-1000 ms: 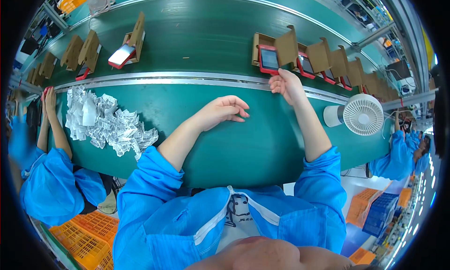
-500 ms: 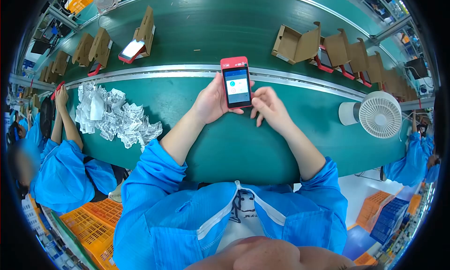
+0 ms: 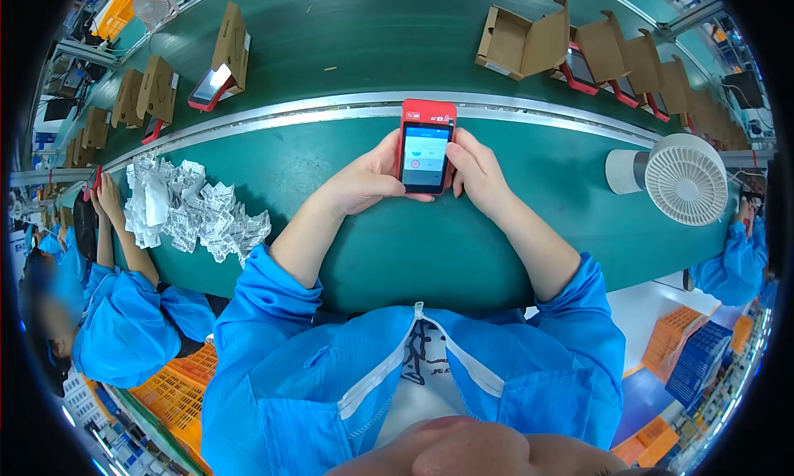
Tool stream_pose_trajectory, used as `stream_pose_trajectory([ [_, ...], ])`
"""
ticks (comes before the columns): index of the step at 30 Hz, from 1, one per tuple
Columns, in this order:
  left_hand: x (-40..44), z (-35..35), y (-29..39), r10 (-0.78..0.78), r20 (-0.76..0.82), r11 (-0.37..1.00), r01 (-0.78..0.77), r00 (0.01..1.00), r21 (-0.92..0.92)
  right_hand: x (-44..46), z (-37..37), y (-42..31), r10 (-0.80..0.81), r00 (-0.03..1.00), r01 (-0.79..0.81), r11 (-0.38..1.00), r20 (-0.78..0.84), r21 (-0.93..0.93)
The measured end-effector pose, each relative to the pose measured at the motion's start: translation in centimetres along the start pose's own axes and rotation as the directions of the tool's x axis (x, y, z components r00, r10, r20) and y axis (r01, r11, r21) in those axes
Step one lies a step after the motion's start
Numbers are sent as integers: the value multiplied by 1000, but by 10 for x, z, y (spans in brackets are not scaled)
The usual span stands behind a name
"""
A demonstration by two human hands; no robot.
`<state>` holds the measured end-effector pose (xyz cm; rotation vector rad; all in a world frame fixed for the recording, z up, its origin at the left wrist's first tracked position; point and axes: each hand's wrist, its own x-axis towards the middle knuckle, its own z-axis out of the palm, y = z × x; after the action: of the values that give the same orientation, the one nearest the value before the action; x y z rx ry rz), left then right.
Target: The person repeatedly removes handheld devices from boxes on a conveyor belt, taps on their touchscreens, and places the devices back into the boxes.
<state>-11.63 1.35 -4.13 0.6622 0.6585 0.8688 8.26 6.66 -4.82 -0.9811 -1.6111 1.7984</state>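
A red handheld device [image 3: 426, 149] with a lit screen is held upright over the green table [image 3: 397, 261]. My left hand [image 3: 364, 178] grips its left side, the thumb at the lower left edge. On the right side my right hand [image 3: 480, 172] is closed around the device's edge, its thumb at the screen's right border. Beyond, on the belt, an open cardboard box [image 3: 523, 42] has no device showing in it. More open boxes [image 3: 602, 50] with red devices stand to its right.
Crumpled printed paper slips [image 3: 194, 207] lie in a heap at the left. A white fan [image 3: 685, 180] stands at the right. A metal rail [image 3: 331, 112] separates table and belt. Co-workers in blue sit at left and right; orange crates [image 3: 178, 389] are below.
The red device has gone from its box on the belt into my left hand over the table. My right hand has since closed on the device's right side.
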Motion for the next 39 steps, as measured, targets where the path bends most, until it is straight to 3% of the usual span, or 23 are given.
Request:
stream_pose_trajectory([
  [13,0,-1,-2,15,-28,997,-13,999,75,2,-3,4,48,997,-44,996,56,-76],
  [28,0,-1,-5,50,-6,996,-50,999,79,4,2,9,51,999,-48,986,13,-160],
  [39,2,-6,-7,20,-20,996,-18,1000,83,4,1,9,47,999,-46,992,8,-117],
])
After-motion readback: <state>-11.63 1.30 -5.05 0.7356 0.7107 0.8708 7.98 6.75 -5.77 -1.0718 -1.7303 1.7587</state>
